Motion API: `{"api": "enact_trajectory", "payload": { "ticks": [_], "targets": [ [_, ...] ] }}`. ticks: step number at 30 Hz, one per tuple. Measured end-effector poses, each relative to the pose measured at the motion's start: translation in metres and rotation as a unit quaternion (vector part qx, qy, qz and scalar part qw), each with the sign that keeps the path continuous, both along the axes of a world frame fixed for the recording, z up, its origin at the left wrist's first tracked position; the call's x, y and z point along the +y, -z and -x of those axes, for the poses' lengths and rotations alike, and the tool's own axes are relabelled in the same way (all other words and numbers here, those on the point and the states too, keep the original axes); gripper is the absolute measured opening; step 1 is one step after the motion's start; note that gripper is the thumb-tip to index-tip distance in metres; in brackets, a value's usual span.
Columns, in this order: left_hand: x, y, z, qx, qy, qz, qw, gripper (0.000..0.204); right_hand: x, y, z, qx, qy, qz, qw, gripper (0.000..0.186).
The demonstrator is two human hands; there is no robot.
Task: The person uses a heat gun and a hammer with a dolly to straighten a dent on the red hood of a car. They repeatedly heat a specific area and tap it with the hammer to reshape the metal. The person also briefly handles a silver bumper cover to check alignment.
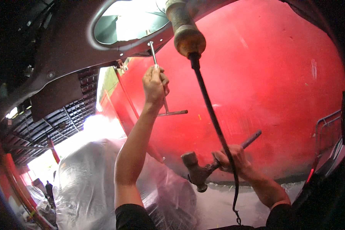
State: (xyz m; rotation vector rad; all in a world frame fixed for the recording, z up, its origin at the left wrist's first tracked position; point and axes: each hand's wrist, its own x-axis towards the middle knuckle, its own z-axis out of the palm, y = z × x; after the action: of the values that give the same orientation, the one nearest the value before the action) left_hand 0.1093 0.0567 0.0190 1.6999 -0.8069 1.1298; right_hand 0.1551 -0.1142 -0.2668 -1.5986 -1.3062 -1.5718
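My left hand (156,86) is raised and closed around the shaft of a metal T-handle rod (153,53). The rod's upper tip meets the lower edge of a dark panel (76,42), just below a large oval opening. Its crossbar hangs under my fist. Lower down on the right, my right hand (237,159) grips a hammer (197,172) by the handle. The worn hammer head points left, and the handle's end sticks out up and to the right. A black cord passes in front of my right hand, hiding part of it.
A work lamp (189,40) with a ribbed handle hangs from above, and its black cord (211,103) runs down between my arms. Behind stands a red wall (280,76). Clear plastic sheeting (88,180) covers something bulky at lower left. A metal frame (318,134) stands at right.
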Motion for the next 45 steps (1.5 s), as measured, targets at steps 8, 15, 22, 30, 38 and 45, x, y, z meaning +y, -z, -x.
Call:
{"api": "enact_trajectory", "payload": {
  "ticks": [8, 15, 22, 30, 38, 45],
  "targets": [
    [0.001, -0.007, -0.001, -0.006, -0.052, 0.038, 0.998, 0.024, -0.007, 0.015, 0.002, 0.115, -0.155, -0.058, 0.98, 0.021],
    [-0.027, -0.018, -0.018, -0.043, -0.022, 0.107, 0.993, 0.025, -0.006, 0.023, -0.002, 0.387, -0.345, -0.063, 0.853, 0.024],
    [-0.054, -0.023, -0.028, -0.085, -0.044, 0.163, 0.982, 0.028, 0.001, 0.031, 0.002, 0.491, -0.335, -0.162, 0.788, 0.022],
    [-0.011, -0.051, -0.073, -0.059, 0.01, 0.168, 0.984, 0.027, 0.016, 0.049, 0.005, 0.424, -0.35, -0.151, 0.821, 0.017],
    [-0.065, -0.012, -0.007, -0.018, -0.053, 0.173, 0.983, 0.02, 0.01, 0.029, 0.023, 0.228, -0.33, -0.143, 0.905, 0.021],
    [-0.064, -0.022, 0.006, 0.031, -0.138, 0.127, 0.982, 0.026, -0.013, 0.003, -0.003, 0.208, -0.503, -0.124, 0.83, 0.025]
  ]
}}
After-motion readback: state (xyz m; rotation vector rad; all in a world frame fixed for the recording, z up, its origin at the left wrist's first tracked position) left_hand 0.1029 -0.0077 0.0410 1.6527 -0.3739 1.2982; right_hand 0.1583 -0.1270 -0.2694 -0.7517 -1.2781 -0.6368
